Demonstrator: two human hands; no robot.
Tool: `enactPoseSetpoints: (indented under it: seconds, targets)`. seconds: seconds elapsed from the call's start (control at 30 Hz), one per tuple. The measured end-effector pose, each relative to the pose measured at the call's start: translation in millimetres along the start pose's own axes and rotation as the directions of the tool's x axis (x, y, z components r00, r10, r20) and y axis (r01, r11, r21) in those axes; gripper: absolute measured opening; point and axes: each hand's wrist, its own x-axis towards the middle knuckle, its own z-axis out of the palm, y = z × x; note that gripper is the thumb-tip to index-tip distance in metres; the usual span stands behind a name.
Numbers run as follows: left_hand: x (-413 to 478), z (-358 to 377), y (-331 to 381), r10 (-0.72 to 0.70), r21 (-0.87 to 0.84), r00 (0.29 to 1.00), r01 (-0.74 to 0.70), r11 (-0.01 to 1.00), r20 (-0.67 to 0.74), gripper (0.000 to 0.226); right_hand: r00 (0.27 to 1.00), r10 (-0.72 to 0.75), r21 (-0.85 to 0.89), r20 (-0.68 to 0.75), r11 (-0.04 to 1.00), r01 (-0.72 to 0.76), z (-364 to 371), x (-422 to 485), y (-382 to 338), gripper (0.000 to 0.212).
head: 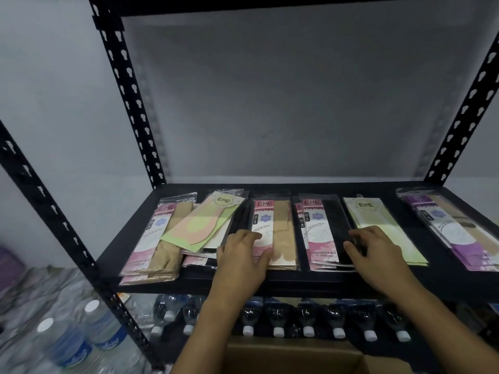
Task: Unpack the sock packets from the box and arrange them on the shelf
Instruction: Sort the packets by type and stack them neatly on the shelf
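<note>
Six piles of clear-wrapped sock packets (275, 233) across the black shelf (270, 284), pink, green, purple. Left hand (243, 260) flat, open at 7 o'clock; right hand (378, 255) spread open on the black packet (334, 225) at 5. Box (294, 357) at 6.

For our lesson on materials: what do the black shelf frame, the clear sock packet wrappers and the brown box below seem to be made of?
Black slotted shelf frame: probably painted metal, matt, with punched keyhole slots.
Clear sock packet wrappers: thin glossy plastic film, judging by glare and see-through edges, over printed card inserts.
Brown box: apparently corrugated cardboard, dull, with folded flaps.
</note>
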Motion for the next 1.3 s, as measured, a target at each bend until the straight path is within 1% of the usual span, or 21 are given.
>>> enactPoseSetpoints:
  seconds: [0.1, 0.2, 0.3, 0.37, 0.47, 0.6, 0.63, 0.7, 0.77, 0.87, 0.93, 0.97, 1.07, 1.1, 1.2, 1.3]
  targets:
    - [1.1, -21.4, -5.9, -0.024, -0.063, 0.991, 0.016, 0.998, -0.131, 0.032, 0.998, -0.007, -0.010, -0.060, 1.000, 0.007, -1.5, 3.4, -12.9, 0.030]
    - [-0.9, -46.3, -21.6, -0.083, -0.105, 0.965, 0.059, 0.993, -0.249, 0.024, 0.994, -0.062, 0.018, -0.093, 0.998, 0.064, 5.9, 3.1, -36.5, 0.026]
    - [-5.7, -72.1, -43.4, -0.198, -0.152, 0.918, 0.154, 0.976, -0.344, 0.019, 0.988, -0.117, 0.091, -0.103, 0.988, 0.126, 21.9, 1.0, -65.3, 0.022]
    - [-10.3, -87.8, -62.5, -0.281, -0.157, 0.879, 0.238, 0.959, -0.386, 0.021, 0.985, -0.143, 0.163, -0.094, 0.974, 0.157, 35.0, 0.7, -87.1, 0.018]
    - [-22.2, -110.1, -89.0, -0.373, -0.178, 0.827, 0.327, 0.928, -0.420, 0.026, 0.982, -0.185, 0.250, -0.046, 0.949, 0.190, 57.2, -1.0, -122.0, 0.021]
    - [-39.8, -128.6, -112.4, -0.447, -0.127, 0.793, 0.436, 0.891, -0.413, 0.035, 0.973, -0.231, 0.374, 0.026, 0.904, 0.205, 86.0, -9.2, -169.5, 0.015]
    - [-42.7, -130.7, -117.9, -0.468, -0.113, 0.791, 0.463, 0.879, -0.395, 0.039, 0.971, -0.235, 0.380, 0.049, 0.903, 0.199, 93.7, -11.5, -180.1, 0.017]
    - [-46.7, -132.1, -127.3, -0.517, -0.103, 0.790, 0.514, 0.851, -0.329, 0.050, 0.969, -0.232, 0.376, 0.081, 0.908, 0.186, 109.9, -14.1, -197.2, 0.029]
    - [-47.4, -132.4, -132.8, -0.552, -0.109, 0.786, 0.546, 0.831, -0.278, 0.058, 0.972, -0.212, 0.296, 0.098, 0.939, 0.175, 122.7, -14.6, -209.4, 0.043]
    - [-43.8, -133.2, -139.1, -0.558, -0.127, 0.781, 0.546, 0.828, -0.281, 0.062, 0.979, -0.172, 0.113, 0.107, 0.981, 0.160, 134.6, -13.4, -218.5, 0.062]
    - [-41.0, -135.4, -141.5, -0.571, -0.122, 0.783, 0.559, 0.820, -0.246, 0.058, 0.982, -0.144, 0.051, 0.123, 0.989, 0.138, 139.3, -12.0, -220.1, 0.067]
    - [-40.2, -136.7, -142.2, -0.580, -0.120, 0.785, 0.568, 0.814, -0.219, 0.053, 0.982, -0.132, 0.049, 0.139, 0.991, 0.126, 140.3, -11.1, -219.7, 0.067]
    - [-39.8, -142.3, -142.1, -0.604, -0.160, 0.781, 0.584, 0.796, -0.157, 0.032, 0.976, -0.079, 0.110, 0.203, 0.992, 0.057, 135.9, -4.4, -218.2, 0.066]
    - [-40.1, -144.4, -142.4, -0.609, -0.169, 0.780, 0.586, 0.792, -0.147, 0.028, 0.972, -0.063, 0.132, 0.227, 0.991, 0.034, 131.8, -2.3, -217.3, 0.067]
    - [-40.3, -148.2, -145.6, -0.630, -0.218, 0.766, 0.598, 0.771, -0.128, 0.027, 0.955, -0.009, 0.179, 0.298, 0.983, -0.047, 119.2, 2.6, -214.3, 0.072]
    - [-41.3, -149.8, -146.0, -0.658, -0.327, 0.746, 0.600, 0.730, -0.101, 0.024, 0.930, 0.063, 0.295, 0.361, 0.939, -0.179, 111.5, 5.3, -208.5, 0.078]
